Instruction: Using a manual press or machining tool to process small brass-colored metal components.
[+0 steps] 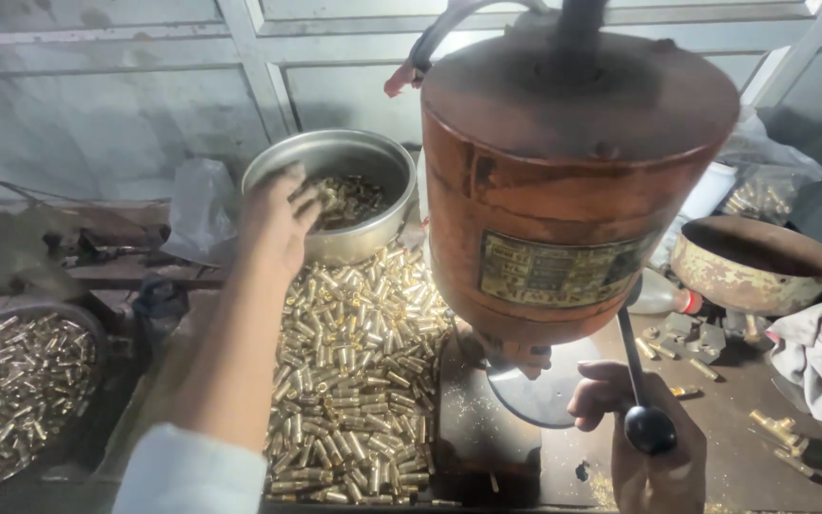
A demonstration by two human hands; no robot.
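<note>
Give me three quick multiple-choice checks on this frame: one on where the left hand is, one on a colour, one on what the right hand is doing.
1. Where is the left hand?
A. Reaching into the steel bowl at the back
B. Resting on the grey cloth
C. Inside the rusty pan on the right

2. What colour is the machine's drum housing?
A. Bright blue
B. Rusty orange-brown
C. White

3. What is the state of the right hand?
A. Flat and open on the bench
B. Holding a handful of brass pieces
C. Closed around the lever by its black knob

Answers:
1. A, the fingers are over the bowl's rim among the brass pieces inside.
2. B, the drum is rust-toned with a worn label.
3. C, the fingers wrap the lever just behind the knob.
</note>
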